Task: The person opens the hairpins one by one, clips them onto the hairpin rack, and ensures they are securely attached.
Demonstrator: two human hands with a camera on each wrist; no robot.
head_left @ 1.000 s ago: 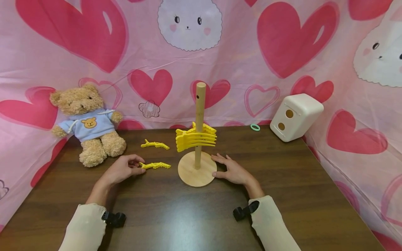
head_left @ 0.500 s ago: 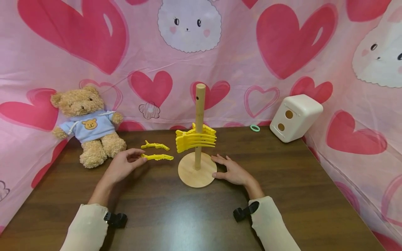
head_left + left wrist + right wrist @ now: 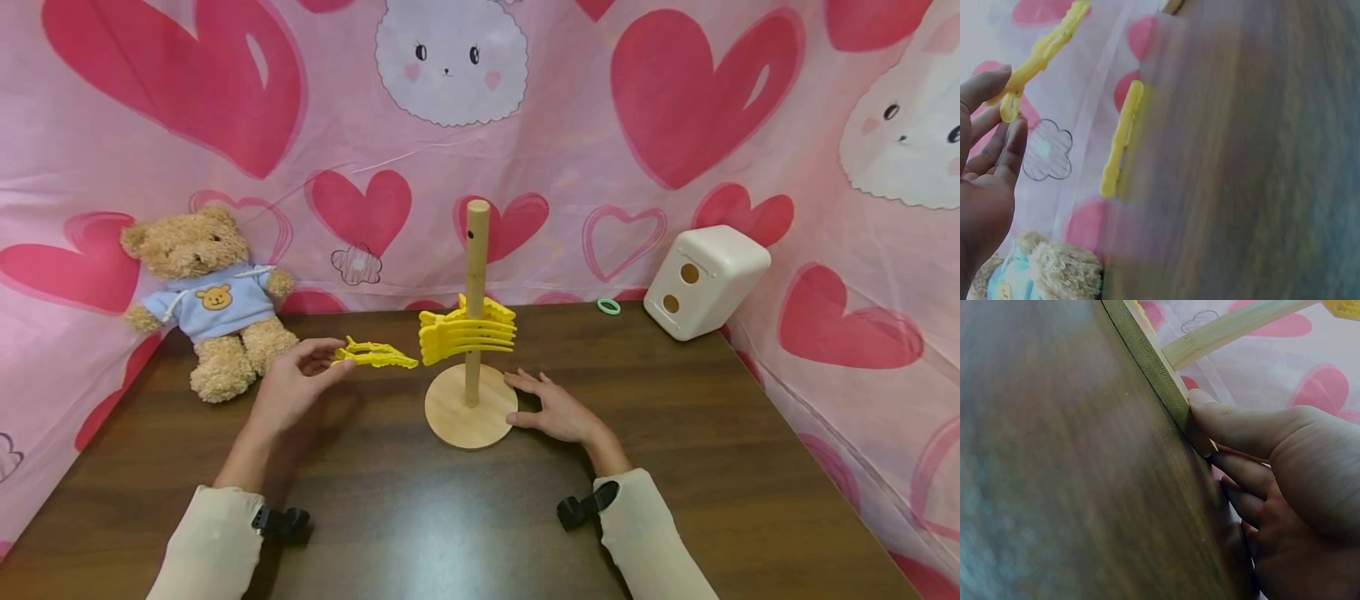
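Note:
My left hand (image 3: 296, 383) pinches a yellow alligator hair clip (image 3: 1044, 53) at its tail end, between thumb and fingers, its long jaws pointing away from the palm. Above the table it hangs, overlapping in the head view a second yellow hair clip (image 3: 1124, 137) that lies on the table. Several more yellow clips (image 3: 468, 335) are fixed across the upright pole of a wooden stand (image 3: 477, 258). Against the right rim of the stand's round base (image 3: 457, 425) rests my right hand (image 3: 558, 408), thumb and index finger extended along the edge.
A teddy bear (image 3: 217, 304) in a blue top sits at the back left. Back right, a white box (image 3: 708, 283) with two round holes leans near a mint-green ring (image 3: 608, 307). A pink heart-patterned cloth (image 3: 420, 183) hangs behind the dark wooden table (image 3: 435, 533).
The left hand has lifted its clip from the table, moving it away from me and slightly right, over the other clip. The right hand stays at the base.

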